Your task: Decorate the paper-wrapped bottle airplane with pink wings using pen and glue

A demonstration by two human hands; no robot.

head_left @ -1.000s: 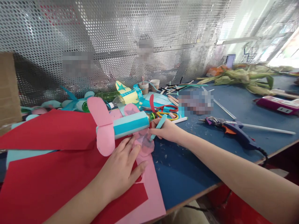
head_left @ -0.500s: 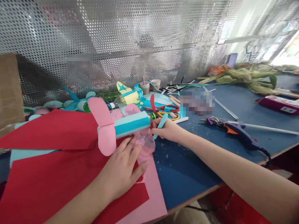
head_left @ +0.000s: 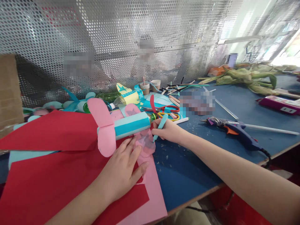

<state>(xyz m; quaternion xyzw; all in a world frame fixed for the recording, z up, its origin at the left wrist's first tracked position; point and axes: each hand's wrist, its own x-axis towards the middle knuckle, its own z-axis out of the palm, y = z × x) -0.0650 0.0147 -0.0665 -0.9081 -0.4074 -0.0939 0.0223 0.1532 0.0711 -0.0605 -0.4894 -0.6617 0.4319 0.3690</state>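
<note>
A plastic bottle plane, wrapped in light and darker blue paper, lies on its side with its green neck to the right. Pink paper pieces stick out at its left end. A pink wing with a grey star spreads toward me from the bottle. My left hand rests flat with fingers apart, its fingertips on the pink wing beside the bottle. Closed round a light-blue marker, my right hand is by the bottle neck, the marker's lower end near the wing's right edge.
Red paper sheets and a pink sheet lie under my left arm. To the right are a glue gun with its cord, a glue stick and a purple pack. Scissors, paper cups and corn husks lie farther back.
</note>
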